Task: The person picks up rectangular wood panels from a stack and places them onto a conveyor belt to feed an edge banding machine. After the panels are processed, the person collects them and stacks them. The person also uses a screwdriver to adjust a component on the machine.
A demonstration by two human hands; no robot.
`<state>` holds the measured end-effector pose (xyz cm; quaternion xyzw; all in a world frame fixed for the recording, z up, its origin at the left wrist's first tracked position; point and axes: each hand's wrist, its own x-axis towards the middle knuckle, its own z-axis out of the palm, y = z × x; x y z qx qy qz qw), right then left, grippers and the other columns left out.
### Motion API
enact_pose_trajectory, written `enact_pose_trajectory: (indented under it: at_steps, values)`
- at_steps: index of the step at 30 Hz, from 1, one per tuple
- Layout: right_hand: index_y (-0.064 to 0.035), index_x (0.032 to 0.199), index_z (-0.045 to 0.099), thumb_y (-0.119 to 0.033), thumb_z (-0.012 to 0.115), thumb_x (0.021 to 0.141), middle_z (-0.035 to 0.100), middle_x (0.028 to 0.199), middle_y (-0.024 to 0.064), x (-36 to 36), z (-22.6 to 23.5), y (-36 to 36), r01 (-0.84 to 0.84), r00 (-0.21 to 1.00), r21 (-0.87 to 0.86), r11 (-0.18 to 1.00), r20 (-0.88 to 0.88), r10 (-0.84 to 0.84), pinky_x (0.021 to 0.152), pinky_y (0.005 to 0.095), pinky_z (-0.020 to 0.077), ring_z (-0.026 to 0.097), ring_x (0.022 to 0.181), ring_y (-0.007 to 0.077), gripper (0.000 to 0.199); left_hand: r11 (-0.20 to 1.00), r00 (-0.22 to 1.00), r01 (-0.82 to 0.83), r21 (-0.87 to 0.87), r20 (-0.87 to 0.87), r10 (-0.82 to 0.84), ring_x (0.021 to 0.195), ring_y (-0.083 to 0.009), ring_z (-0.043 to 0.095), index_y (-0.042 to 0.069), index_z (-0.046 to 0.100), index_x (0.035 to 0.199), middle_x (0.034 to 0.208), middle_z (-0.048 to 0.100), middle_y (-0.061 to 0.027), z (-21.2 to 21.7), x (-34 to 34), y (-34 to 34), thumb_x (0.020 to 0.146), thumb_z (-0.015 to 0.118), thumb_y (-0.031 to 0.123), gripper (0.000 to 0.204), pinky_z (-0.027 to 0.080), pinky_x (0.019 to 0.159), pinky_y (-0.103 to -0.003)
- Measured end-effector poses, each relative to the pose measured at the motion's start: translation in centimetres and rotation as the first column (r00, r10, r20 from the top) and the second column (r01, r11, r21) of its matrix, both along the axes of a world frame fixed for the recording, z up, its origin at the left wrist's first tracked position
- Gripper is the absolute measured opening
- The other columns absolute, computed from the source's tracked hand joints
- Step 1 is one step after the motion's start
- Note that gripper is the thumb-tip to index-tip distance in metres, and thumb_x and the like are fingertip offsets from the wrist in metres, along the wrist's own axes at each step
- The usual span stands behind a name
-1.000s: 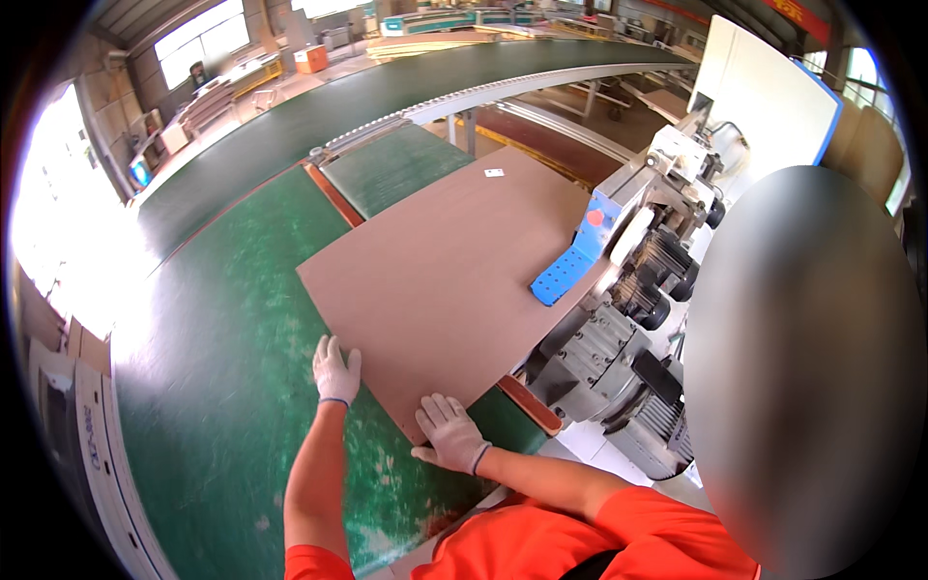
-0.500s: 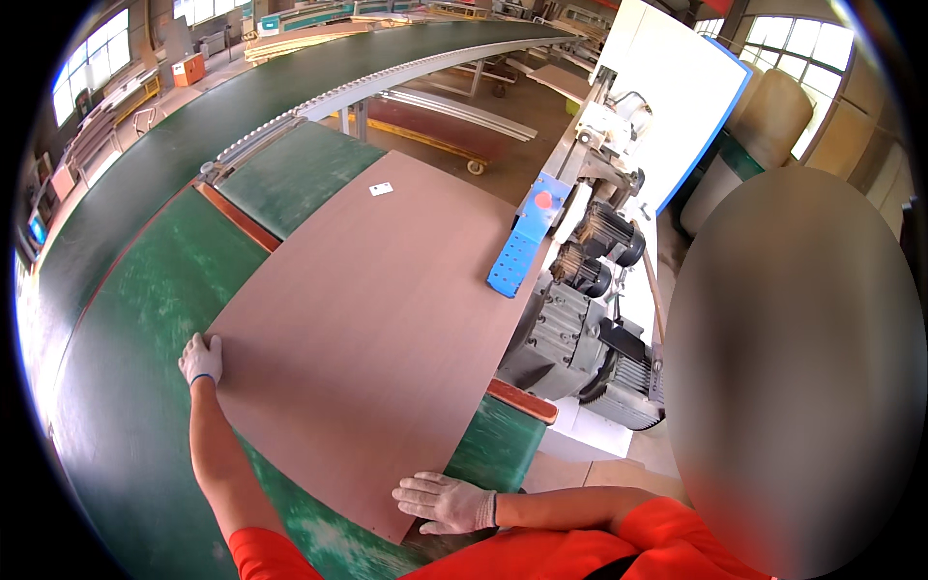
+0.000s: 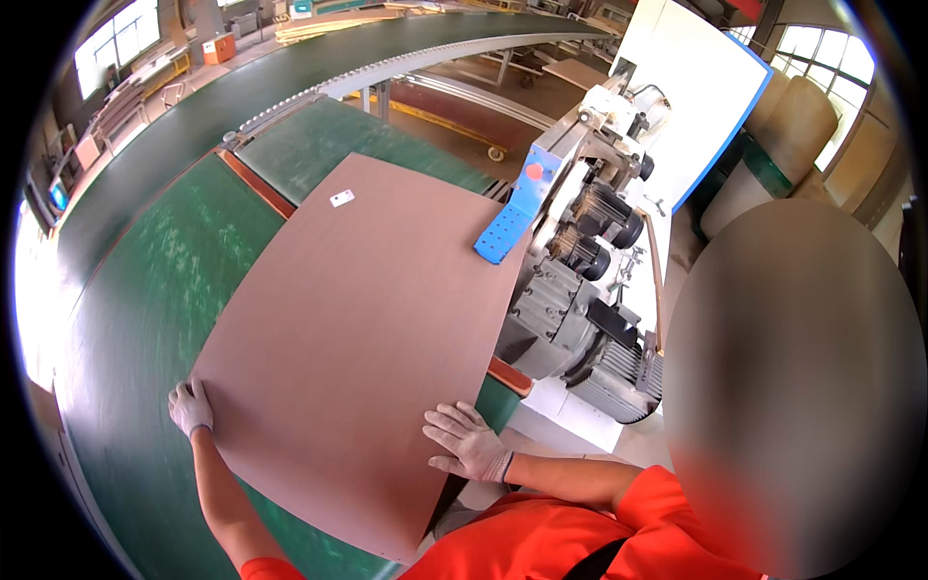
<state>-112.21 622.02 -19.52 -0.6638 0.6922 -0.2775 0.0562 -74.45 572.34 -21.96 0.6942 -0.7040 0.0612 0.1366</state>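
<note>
A large reddish-brown board (image 3: 348, 338) lies flat over green padded surfaces, its far right edge beneath a blue perforated guard (image 3: 512, 217). A small white label with dark marks (image 3: 342, 198) sits near the board's far edge. At its left corner is my left hand (image 3: 191, 407), in a pale knitted glove, thumb and fingers apart against the edge. My right hand (image 3: 469, 441), gloved alike, lies palm down with fingers spread on the near right edge. Neither hand wraps around the board as far as I can see; the board hides its own underside.
Right of the board stands a machine with motors (image 3: 580, 253) and a tall white panel (image 3: 688, 97). A dark green conveyor belt (image 3: 184, 121) curves around the far left. Beyond it are a wheeled cart (image 3: 464, 114) and stacked boards. A blurred oval covers the right side.
The board has turned slightly, its far end swinging left and its near end shifting toward me. My right hand has moved forward along its edge; my left has come slightly nearer. The view has also shifted.
</note>
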Motion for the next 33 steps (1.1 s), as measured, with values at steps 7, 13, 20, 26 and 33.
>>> enact_pose_trajectory:
  at_steps: [7,13,20,26,33]
  values:
    - [-0.0012,0.142,0.061,-0.045,0.075,0.096,0.051,0.157,0.0211,-3.7,-1.4,10.8,-0.009,1.000,-0.106,0.994,-0.003,0.008,0.126,0.0571,0.0287,0.042,0.150,0.0415,0.065,0.965,0.968,-0.250,0.080,-0.007,0.252,0.125,-0.0420,0.061,0.006,0.069,0.131,0.132,0.066,-0.0214,0.9,4.1,22.1,0.106,0.047,0.060,0.063,0.048,0.109,-0.052]
    - [0.0066,0.151,0.041,-0.047,0.079,0.092,0.055,0.146,0.0313,-6.1,-1.8,19.9,0.282,0.909,0.022,0.959,0.315,-0.275,0.117,0.0541,0.0403,0.053,0.138,0.0464,0.088,0.904,0.902,-0.428,0.002,0.068,0.427,0.116,-0.0423,0.066,0.004,0.073,0.119,0.123,0.069,-0.0225,-0.4,5.7,40.2,0.107,0.048,0.060,0.062,0.053,0.101,-0.053]
    - [0.0123,0.121,0.055,-0.038,0.080,0.091,0.071,0.118,0.0298,-9.7,-4.5,24.9,0.308,0.556,0.398,0.864,0.662,-0.503,0.098,0.0467,0.0549,0.071,0.111,0.0414,0.064,0.838,0.909,-0.417,0.351,0.162,0.385,0.114,-0.0435,0.070,0.007,0.067,0.128,0.116,0.072,-0.0258,4.3,4.9,57.4,0.112,0.039,0.053,0.056,0.055,0.099,-0.056]
    - [0.0093,0.110,0.062,-0.021,0.088,0.085,0.071,0.106,0.0143,-10.9,-5.8,27.7,0.116,0.200,0.375,0.920,0.898,-0.391,0.083,0.0379,0.0567,0.067,0.094,0.0212,0.047,0.735,0.813,-0.431,0.523,-0.127,0.568,0.116,-0.0505,0.068,0.002,0.076,0.117,0.121,0.073,-0.0295,0.3,11.4,74.4,0.112,0.023,0.063,0.081,0.050,0.105,-0.057]
    - [0.0036,0.100,0.066,-0.018,0.088,0.087,0.071,0.100,0.0094,-6.4,-4.9,33.7,0.010,0.357,0.453,0.892,0.831,-0.426,0.080,0.0367,0.0581,0.068,0.091,0.0193,0.033,0.592,0.542,-0.616,0.521,-0.265,0.797,0.104,-0.0518,0.069,-0.002,0.079,0.099,0.103,0.074,-0.0311,0.9,12.5,104.0,0.110,0.030,0.067,0.085,0.051,0.096,-0.057]
